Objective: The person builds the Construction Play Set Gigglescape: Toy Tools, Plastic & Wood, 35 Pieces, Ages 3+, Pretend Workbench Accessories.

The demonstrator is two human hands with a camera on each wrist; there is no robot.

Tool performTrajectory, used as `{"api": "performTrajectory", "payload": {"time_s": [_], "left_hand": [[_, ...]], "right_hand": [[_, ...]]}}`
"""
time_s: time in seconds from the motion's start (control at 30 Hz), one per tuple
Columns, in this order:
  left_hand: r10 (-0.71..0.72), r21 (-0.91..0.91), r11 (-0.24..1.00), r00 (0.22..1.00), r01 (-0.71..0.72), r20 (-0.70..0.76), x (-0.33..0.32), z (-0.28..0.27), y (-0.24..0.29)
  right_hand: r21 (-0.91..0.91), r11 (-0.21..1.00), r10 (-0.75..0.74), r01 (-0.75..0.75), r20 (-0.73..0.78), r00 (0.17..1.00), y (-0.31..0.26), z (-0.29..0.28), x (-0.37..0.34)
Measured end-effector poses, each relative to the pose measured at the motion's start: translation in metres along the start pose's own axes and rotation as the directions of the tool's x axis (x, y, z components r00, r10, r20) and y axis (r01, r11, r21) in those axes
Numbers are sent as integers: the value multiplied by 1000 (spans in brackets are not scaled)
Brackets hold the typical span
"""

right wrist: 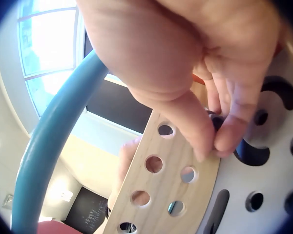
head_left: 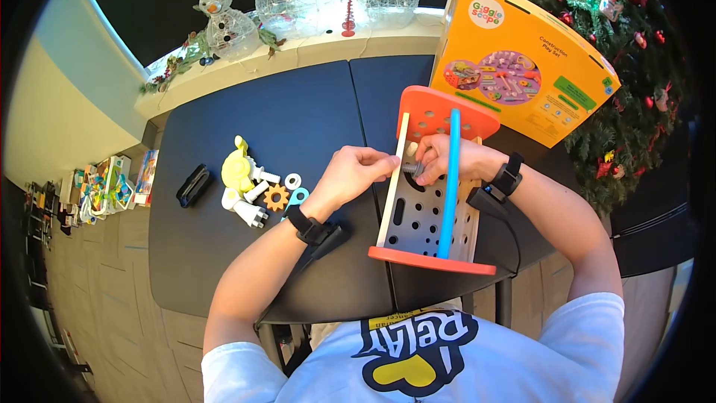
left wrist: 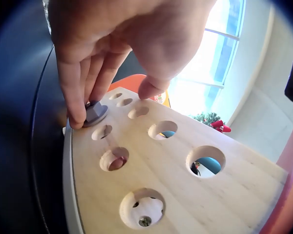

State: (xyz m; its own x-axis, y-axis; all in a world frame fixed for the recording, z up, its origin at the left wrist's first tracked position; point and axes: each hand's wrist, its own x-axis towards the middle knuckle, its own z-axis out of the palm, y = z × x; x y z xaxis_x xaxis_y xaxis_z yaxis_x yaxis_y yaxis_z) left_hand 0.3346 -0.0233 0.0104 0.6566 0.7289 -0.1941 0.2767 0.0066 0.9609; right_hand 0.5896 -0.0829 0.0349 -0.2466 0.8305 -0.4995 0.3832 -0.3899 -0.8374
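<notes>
A toy toolbox has a pale wooden side panel [left wrist: 136, 131] [right wrist: 151, 180] with round holes. Outside it, the fingers of my left hand [head_left: 356, 175] [left wrist: 122, 44] reach down to a grey hexagonal bolt head [left wrist: 94, 113] seated against the wood, while its thumb lies apart on the panel. Inside the box, my right hand [head_left: 455, 158] [right wrist: 185, 53] pinches a dark grey piece [head_left: 410, 169] [right wrist: 216, 119] between thumb and fingertips, close to the panel's inner face. Those fingers mostly hide the piece, so its shape cannot be told.
A blue handle [head_left: 450, 186] spans the box between red ends. Left on the dark table [head_left: 298, 112] lie a yellow toy piece [head_left: 237, 170], white bolts, an orange gear [head_left: 276, 197], a blue piece [head_left: 297, 198] and a black case [head_left: 195, 186]. Behind stands an orange carton [head_left: 522, 52].
</notes>
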Motion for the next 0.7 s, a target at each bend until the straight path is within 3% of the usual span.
{"api": "performTrajectory", "payload": {"time_s": [0.07,0.27,0.5,0.6,0.7], "left_hand": [[1,130,991,1000,1,-14,-8,2,10],[7,229,973,999,4,-47,-6,7,14],[4,226,974,996,16,-85,-5,10,10],[9,234,972,996,13,-93,-7,12,12],[26,212,977,995,-6,-95,-6,13,8]], "right_hand": [[41,999,-2,2,-2,1000,4,-1,2],[54,998,48,-45,-42,998,-4,6,-5],[11,999,31,-31,29,999,0,3,-2],[-137,990,14,-8,45,999,2,-2,2],[-73,995,69,-70,-19,997,5,-1,6]]}}
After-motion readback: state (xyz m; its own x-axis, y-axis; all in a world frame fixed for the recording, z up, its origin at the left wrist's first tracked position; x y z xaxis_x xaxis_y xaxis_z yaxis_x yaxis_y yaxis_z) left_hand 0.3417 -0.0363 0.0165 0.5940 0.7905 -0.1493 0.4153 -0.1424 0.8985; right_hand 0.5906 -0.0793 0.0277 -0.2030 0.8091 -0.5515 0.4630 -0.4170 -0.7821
